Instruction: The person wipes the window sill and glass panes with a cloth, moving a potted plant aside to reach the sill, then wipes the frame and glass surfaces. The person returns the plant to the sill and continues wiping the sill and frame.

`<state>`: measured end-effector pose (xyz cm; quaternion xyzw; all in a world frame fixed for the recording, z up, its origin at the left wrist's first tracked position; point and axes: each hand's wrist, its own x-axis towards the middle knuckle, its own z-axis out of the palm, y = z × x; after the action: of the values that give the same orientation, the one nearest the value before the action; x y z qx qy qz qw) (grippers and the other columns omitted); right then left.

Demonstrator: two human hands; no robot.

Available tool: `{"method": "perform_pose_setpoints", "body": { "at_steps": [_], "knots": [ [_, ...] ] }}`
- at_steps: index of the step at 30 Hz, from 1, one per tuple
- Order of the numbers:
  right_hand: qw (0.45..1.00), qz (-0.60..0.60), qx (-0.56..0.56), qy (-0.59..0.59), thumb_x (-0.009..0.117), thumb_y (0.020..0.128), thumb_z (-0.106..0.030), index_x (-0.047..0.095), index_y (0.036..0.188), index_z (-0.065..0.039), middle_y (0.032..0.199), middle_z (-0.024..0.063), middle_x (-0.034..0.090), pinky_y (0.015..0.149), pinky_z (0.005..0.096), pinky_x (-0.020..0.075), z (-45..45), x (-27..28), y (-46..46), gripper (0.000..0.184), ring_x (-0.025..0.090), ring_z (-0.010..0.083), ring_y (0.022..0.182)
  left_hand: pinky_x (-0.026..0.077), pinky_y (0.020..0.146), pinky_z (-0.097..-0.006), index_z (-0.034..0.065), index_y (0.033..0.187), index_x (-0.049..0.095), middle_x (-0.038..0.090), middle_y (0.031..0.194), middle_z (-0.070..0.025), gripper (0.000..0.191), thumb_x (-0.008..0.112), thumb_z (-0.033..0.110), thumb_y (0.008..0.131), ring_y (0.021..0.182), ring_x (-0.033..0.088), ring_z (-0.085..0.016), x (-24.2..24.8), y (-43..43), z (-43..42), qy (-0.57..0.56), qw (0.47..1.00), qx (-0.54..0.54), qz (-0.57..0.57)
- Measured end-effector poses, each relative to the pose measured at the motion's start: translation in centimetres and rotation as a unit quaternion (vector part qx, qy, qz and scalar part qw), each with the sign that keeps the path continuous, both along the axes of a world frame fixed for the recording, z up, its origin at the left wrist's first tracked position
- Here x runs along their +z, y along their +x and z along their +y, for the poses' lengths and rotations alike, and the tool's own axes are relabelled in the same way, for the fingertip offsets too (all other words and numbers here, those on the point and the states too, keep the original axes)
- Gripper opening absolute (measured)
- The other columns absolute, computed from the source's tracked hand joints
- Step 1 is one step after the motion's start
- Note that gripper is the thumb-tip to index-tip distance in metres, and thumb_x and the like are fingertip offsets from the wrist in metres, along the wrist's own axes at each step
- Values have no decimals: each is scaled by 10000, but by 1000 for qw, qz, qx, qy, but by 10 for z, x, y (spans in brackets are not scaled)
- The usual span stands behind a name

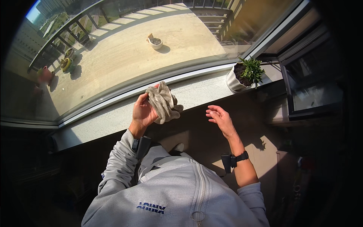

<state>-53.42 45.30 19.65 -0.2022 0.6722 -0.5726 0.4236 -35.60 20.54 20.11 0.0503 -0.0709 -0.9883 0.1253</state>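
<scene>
My left hand (141,112) holds a bundle of greyish-beige knitted fabric gloves (163,103) above the window sill. Their fingers hang towards the right, and I cannot tell exactly how many gloves are bunched together. To the right, my right hand (221,119) is in the air in front of the sill's edge. It is empty, with its fingers slightly bent and apart. Beyond it, a leafy green plant (252,71) grows in dark soil in a white fluted pot (235,81) on the sill.
The pale speckled window sill (198,90) runs along a large glass pane. At right an open dark-framed window sash (289,90) juts inward. Behind the glass, a small white planter (156,44) stands on a sunlit ledge (119,65) with a railing (76,25).
</scene>
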Motion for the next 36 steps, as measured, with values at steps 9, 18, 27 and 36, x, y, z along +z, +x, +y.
{"method": "perform_pose_setpoints", "body": {
  "at_steps": [9,18,27,36],
  "knots": [
    [977,-167,50,-123,520,894,-180,528,962,-46,873,-6,554,742,215,421,-94,21,34,150,512,62,786,368,950,-443,146,1376,266,517,1210,-77,524,399,261,882,1106,495,-261,-9,-16,-23,-70,990,-119,9],
    [946,-217,-80,-227,453,923,-159,466,1012,-79,931,34,552,762,268,471,-115,35,50,120,552,121,868,283,998,-408,80,1267,336,356,1296,-177,623,589,425,814,1242,316,-271,-17,6,-25,-538,810,-95,-213],
    [943,-181,-176,-217,454,922,-172,474,936,-81,855,17,549,702,240,472,-115,83,52,94,542,102,780,472,700,-268,12,822,511,562,753,-37,92,524,97,856,708,565,-122,-62,-15,-39,-562,784,-29,-262],
    [903,-310,-165,-248,485,896,-213,534,1081,-21,1025,85,587,815,330,461,-128,98,63,272,565,195,935,363,940,-455,157,1370,195,384,1267,-184,708,328,620,852,1179,387,-308,-31,8,-18,-352,882,-275,-150]
  ]
}}
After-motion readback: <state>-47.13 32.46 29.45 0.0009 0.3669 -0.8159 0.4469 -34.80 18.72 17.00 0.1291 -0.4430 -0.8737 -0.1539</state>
